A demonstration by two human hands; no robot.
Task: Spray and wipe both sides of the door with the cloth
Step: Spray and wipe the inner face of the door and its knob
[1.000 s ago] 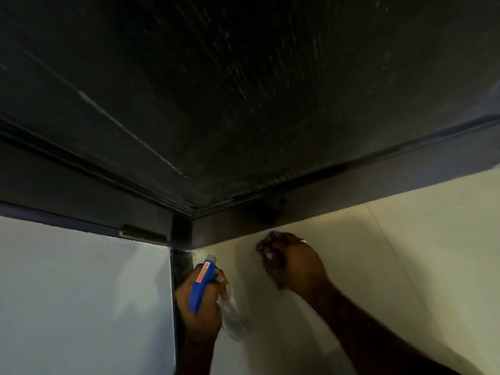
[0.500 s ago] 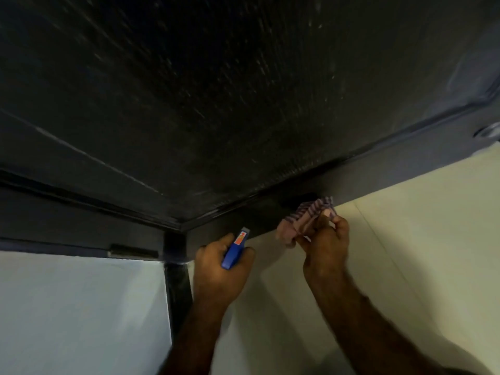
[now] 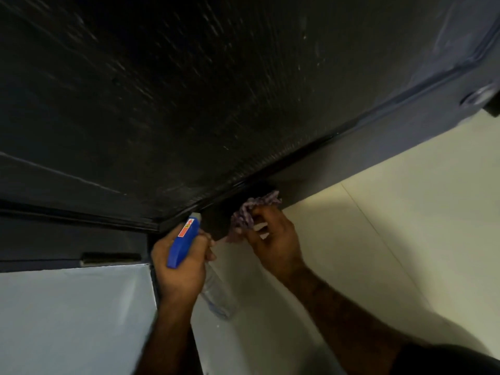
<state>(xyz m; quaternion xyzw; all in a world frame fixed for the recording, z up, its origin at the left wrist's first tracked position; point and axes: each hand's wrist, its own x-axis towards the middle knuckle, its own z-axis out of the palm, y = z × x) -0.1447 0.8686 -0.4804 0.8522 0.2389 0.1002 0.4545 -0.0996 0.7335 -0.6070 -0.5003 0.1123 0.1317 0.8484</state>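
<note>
Door (image 3: 216, 90) is seen as dark, matt, with a fine ribbed or grained texture and pale streaks across it; material cannot be told. Its lower rail (image 3: 378, 147) is painted smooth, with a slight sheen, and its inner edge shows a glossy black strip. Cloth (image 3: 244, 215) is soft woven fabric, purple-patterned, crumpled. Spray bottle (image 3: 216, 296) is made of clear, glossy plastic; its trigger head (image 3: 182, 243) is smooth blue plastic with an orange paper-like label. Floor (image 3: 392, 239) is laid with cream tiles, smooth, low gloss. A round metal fitting (image 3: 480, 94) is seen, dull grey.
</note>
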